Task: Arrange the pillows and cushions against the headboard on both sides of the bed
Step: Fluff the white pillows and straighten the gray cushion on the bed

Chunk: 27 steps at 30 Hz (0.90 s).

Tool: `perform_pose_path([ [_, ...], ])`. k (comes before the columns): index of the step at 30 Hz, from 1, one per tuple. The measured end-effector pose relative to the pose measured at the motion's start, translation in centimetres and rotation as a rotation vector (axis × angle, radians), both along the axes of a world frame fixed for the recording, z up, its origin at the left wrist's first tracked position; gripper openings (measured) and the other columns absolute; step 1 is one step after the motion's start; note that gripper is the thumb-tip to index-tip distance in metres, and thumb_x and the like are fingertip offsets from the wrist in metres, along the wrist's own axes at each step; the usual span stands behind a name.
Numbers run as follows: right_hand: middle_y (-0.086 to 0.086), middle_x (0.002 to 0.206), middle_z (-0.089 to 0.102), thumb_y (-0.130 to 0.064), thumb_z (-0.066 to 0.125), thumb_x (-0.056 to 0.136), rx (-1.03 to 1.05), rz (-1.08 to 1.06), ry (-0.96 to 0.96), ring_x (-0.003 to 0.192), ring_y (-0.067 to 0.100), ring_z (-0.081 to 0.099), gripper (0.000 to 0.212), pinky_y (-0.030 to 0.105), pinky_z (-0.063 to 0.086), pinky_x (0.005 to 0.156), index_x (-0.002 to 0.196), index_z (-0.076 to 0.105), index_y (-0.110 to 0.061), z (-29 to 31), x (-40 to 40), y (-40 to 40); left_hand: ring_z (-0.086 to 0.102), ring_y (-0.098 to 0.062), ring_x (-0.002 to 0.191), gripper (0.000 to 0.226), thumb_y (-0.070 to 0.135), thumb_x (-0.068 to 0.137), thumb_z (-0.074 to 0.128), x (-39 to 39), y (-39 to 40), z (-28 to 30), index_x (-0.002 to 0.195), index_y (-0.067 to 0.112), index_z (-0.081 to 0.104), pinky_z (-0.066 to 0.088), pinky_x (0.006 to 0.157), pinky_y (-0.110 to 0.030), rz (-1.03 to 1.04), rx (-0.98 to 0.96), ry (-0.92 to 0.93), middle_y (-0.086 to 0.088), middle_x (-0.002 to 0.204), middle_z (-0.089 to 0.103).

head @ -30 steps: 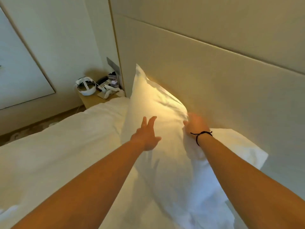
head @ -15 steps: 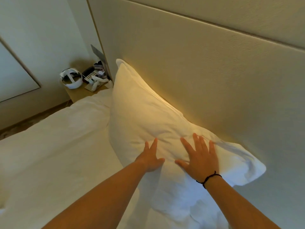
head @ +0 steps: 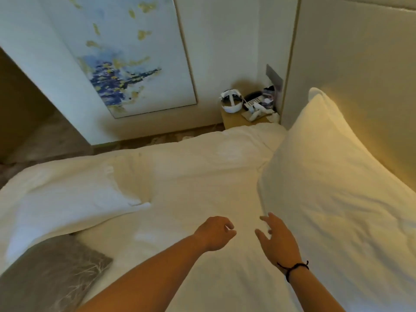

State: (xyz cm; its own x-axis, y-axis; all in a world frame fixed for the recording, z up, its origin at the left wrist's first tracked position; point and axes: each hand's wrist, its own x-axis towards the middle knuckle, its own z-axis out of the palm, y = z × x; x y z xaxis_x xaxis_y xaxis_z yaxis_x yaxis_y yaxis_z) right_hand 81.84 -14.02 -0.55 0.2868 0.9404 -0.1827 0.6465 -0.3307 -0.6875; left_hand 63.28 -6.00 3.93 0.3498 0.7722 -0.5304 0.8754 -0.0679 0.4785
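A large white pillow (head: 333, 190) is seen leaned against the beige headboard (head: 360, 70) on the right side of the picture, with its upper corner pointing up near the bedside table (head: 238, 121). A second white pillow (head: 67, 199) lies flat on the bed (head: 191, 176) at the left, well apart from the first one. A grey cushion (head: 49, 275) with a pale branch pattern is found at the lower left corner, partly under that second pillow.

Both hands are held above the sheet, and nothing is gripped by them. The left hand (head: 215, 233) is loosely curled, with the fingers bent inward. The right hand (head: 278, 240) is spread, its fingers relaxed and pointed forward, just beside the lower edge of the leaned pillow; a dark cord bracelet (head: 292, 267) is worn on its wrist.

A white headset (head: 231, 101) and a telephone (head: 254, 101) are placed on the bedside table. A painting (head: 126, 55) with blue and yellow marks is hung on the wall.
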Motion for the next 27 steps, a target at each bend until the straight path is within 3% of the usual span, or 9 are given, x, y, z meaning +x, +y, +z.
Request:
perform_pose_path([
  [3,-0.025,0.095,0.061,-0.038,0.059,0.093,-0.056,0.221,0.063,0.069,-0.002,0.056,0.011,0.02,0.044,0.067,0.086,0.064,-0.044,-0.4,-8.0,1.9,0.064,-0.024,0.104,0.029,0.033,0.091,0.054,-9.9,0.5,0.2,0.103,0.014,0.072,0.05,0.092,-0.032,0.248,0.02,-0.006,-0.004,0.114,0.07],
  [6,-0.014,0.061,0.057,-0.03,0.055,0.094,-0.057,0.415,0.047,0.056,0.004,0.05,0.035,0.021,0.037,0.055,0.06,0.051,-0.035,0.1,-15.4,3.9,0.05,-0.028,0.065,0.024,0.023,0.086,0.05,-19.3,-0.2,0.1,0.065,0.013,0.053,0.041,0.066,-0.032,0.432,0.076,-0.003,-0.01,0.071,0.055],
  [8,-0.014,0.074,0.066,-0.032,0.054,0.094,-0.082,0.515,0.03,0.068,0.001,0.058,0.025,0.02,0.046,0.061,0.071,0.064,-0.035,0.9,-19.9,5.2,0.038,-0.023,0.06,0.024,0.017,0.085,0.048,-25.0,-1.1,-0.2,0.062,0.015,0.039,0.032,0.061,-0.032,0.51,0.12,0.012,-0.005,0.066,0.043],
  [11,-0.014,0.089,0.071,-0.036,0.052,0.094,-0.122,0.598,-0.034,0.084,0.003,0.064,0.022,0.025,0.053,0.074,0.089,0.072,-0.03,1.4,-26.4,7.2,0.061,-0.03,0.082,0.023,0.011,0.09,0.05,-33.0,-1.9,-1.7,0.068,0.005,0.05,0.041,0.062,-0.037,0.694,0.148,-0.023,-0.017,0.081,0.058],
  [12,-0.014,0.091,0.071,-0.038,0.051,0.093,-0.136,0.632,-0.069,0.087,0.003,0.064,0.023,0.027,0.053,0.075,0.091,0.072,-0.03,1.4,-28.6,7.8,0.061,-0.025,0.097,0.02,0.014,0.093,0.05,-35.6,-2.2,-2.3,0.077,0.006,0.059,0.045,0.065,-0.034,0.766,0.157,-0.043,-0.015,0.091,0.064],
  [14,-0.014,0.096,0.071,-0.04,0.048,0.093,-0.148,0.705,-0.139,0.092,0.003,0.063,0.023,0.028,0.053,0.079,0.097,0.069,-0.032,1.0,-33.0,8.7,0.066,-0.024,0.096,0.019,0.021,0.096,0.051,-40.3,-2.8,-4.3,0.098,0.013,0.069,0.05,0.075,-0.03,0.889,0.178,-0.05,-0.007,0.102,0.069],
  [19,-0.013,0.13,0.054,-0.044,0.045,0.096,-0.245,0.86,-0.289,0.119,0.008,0.052,0.038,0.025,0.043,0.096,0.132,0.048,-0.035,-3.0,-42.3,11.7,0.061,-0.019,0.098,0.023,0.037,0.095,0.048,-48.5,-3.6,-11.5,0.115,0.034,0.06,0.051,0.083,-0.035,0.951,0.17,0.035,0.004,0.112,0.067],
  [24,-0.005,0.147,0.04,-0.038,0.049,0.096,-0.222,0.973,-0.455,0.13,0.017,0.044,0.046,0.033,0.039,0.105,0.141,0.042,-0.031,-8.8,-49.8,18.3,0.049,-0.025,0.125,0.042,0.041,0.095,0.046,-57.0,2.4,-17.2,0.137,0.035,0.048,0.041,0.104,-0.044,0.91,0.375,0.181,0.004,0.131,0.063],
  [27,0.001,0.156,0.03,-0.037,0.051,0.095,-0.147,0.984,-0.563,0.14,0.021,0.034,0.055,0.037,0.034,0.111,0.147,0.033,-0.032,-12.8,-53.5,23.8,0.032,-0.022,0.144,0.048,0.05,0.097,0.039,-62.5,6.2,-22.1,0.143,0.036,0.038,0.015,0.121,-0.051,0.786,0.416,0.311,0.006,0.146,0.052],
])
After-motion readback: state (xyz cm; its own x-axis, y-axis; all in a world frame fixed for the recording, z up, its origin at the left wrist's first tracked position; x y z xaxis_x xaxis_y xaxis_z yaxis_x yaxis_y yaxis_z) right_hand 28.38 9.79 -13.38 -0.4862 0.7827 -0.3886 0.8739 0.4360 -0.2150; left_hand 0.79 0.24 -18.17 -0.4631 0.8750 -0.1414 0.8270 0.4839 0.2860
